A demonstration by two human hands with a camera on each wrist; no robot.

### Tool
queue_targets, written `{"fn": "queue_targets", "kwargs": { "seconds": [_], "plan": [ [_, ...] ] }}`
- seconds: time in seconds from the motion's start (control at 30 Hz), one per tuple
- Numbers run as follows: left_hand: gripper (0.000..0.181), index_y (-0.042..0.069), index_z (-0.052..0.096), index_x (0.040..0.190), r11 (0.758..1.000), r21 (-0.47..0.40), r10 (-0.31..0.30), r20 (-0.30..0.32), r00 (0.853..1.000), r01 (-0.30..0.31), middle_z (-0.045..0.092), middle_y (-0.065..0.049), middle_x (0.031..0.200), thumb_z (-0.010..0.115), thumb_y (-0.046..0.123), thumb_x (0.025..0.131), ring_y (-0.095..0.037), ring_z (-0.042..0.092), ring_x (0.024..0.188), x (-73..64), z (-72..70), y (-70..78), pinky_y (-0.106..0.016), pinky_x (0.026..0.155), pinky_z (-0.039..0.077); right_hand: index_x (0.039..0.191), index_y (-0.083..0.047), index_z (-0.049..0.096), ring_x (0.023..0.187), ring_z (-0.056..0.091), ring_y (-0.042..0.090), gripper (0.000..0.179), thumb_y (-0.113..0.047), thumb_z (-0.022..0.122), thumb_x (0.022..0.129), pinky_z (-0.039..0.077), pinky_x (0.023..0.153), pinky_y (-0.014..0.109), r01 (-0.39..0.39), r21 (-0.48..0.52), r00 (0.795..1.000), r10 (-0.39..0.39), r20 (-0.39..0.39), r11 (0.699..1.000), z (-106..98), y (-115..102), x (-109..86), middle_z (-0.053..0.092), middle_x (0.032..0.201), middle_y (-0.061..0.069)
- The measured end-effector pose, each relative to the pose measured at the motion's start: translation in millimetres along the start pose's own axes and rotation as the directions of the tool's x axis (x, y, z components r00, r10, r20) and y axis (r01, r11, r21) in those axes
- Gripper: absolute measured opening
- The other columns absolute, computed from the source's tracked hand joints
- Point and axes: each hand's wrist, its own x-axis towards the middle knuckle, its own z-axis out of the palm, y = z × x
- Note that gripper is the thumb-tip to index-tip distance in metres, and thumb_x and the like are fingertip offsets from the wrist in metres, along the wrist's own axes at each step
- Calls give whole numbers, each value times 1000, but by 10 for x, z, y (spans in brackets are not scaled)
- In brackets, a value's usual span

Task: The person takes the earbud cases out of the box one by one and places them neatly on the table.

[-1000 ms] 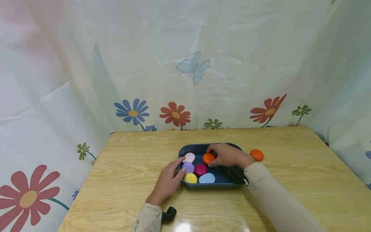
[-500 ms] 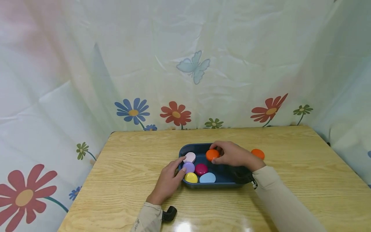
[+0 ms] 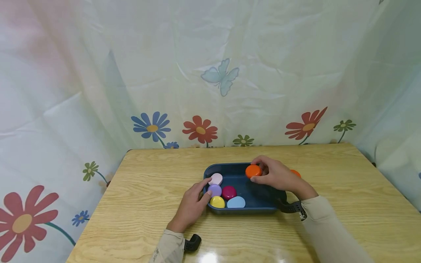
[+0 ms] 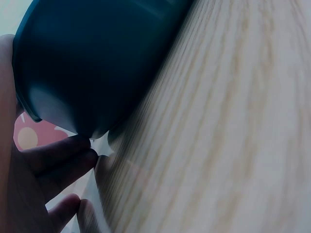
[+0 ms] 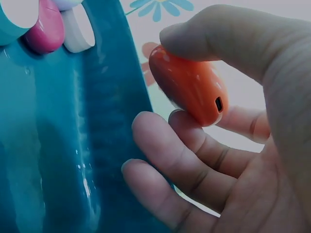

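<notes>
My right hand point(image 3: 277, 175) pinches a round, glossy orange case point(image 3: 253, 171) over the back right part of a dark blue tray point(image 3: 243, 210). In the right wrist view, the orange case point(image 5: 187, 82) shows a small port slot, thumb on one side and fingers on the other. My left hand point(image 3: 189, 208) grips the tray's left end, thumb over the rim and other fingers against the outside. Near it in the tray lie a pale pink piece point(image 3: 216, 179), a lavender one point(image 3: 215, 190), a yellow one point(image 3: 217, 202), a magenta one point(image 3: 229, 192) and a light blue one point(image 3: 236, 202).
Another orange piece point(image 3: 296, 173) lies on the wooden table point(image 3: 158, 175) right of the tray, partly hidden behind my right hand. A flowered curtain point(image 3: 263, 91) hangs behind the table.
My right hand has lifted the orange case from the tray's floor and moved it right and back. My left hand keeps its place at the tray's left end.
</notes>
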Motion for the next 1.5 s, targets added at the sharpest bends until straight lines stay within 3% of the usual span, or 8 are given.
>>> {"fn": "queue_targets", "kwargs": {
  "seconds": [0.23,0.63,0.87,1.17,1.5],
  "plan": [
    [46,30,52,147,1000,-9,-7,4,1000,7,59,0,137,52,44,103,-21,53,128,-7,3,9,-48,107,43,131,-5,55,83,58,23,53,-27,78,89,53,70,31,-46,29,996,48,-70,999,-70,76,-132,62,101,8],
    [45,30,52,147,1000,8,1,1,1000,-1,60,1,135,53,43,103,-19,54,127,11,21,-17,-46,106,43,142,-3,51,88,59,25,58,-22,73,93,54,72,28,-48,61,982,58,-177,997,-131,119,-338,62,118,15],
    [46,30,52,146,1000,-1,4,-1,1000,-4,60,1,135,53,43,103,-18,54,126,2,14,-8,-46,106,43,143,-2,49,89,58,26,58,-26,72,95,54,69,27,-97,42,964,105,-244,994,-141,179,-418,60,117,18],
    [46,31,51,147,1000,-3,-14,7,1000,14,59,1,136,52,44,103,-19,54,127,5,5,-2,-46,106,43,144,-7,51,84,60,21,56,-27,71,96,53,66,25,-67,58,941,82,-327,996,-176,275,-552,61,112,14],
    [46,32,51,147,1000,-10,-29,7,1000,29,59,2,136,52,45,103,-21,54,126,-14,5,10,-48,107,43,146,-9,51,87,61,15,56,-31,68,97,52,70,22,-117,38,927,123,-354,992,-300,433,-728,60,115,13]
  ]
}}
